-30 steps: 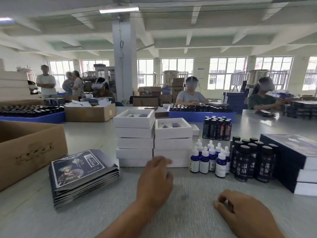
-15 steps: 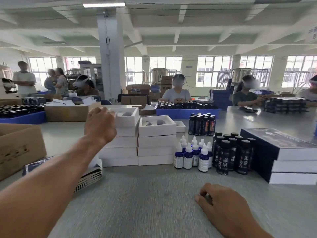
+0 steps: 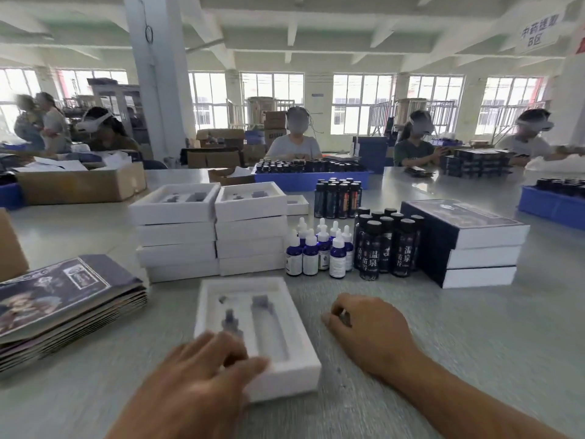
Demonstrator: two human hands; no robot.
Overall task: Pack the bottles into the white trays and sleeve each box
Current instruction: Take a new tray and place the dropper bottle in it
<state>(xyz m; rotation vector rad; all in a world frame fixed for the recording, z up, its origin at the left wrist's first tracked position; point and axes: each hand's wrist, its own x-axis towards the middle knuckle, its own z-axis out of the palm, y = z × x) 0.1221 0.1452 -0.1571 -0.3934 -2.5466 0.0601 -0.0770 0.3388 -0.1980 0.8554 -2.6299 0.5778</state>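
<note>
An empty white moulded tray (image 3: 258,335) lies on the grey desk (image 3: 459,359) under the left hand's (image 3: 202,372) spread fingers, right hand (image 3: 368,331) loosely curled beside it holding nothing, so next seems fetching a white-capped blue dropper bottle (image 3: 337,259) beyond the tray.

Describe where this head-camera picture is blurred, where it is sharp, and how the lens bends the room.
Head view: motion blur smears the left hand and the white cardboard tray beneath it; the dark tall bottles with black caps read sharp; bright windows wash out; the wide lens bows the ceiling beams and the grey pillar.
</note>
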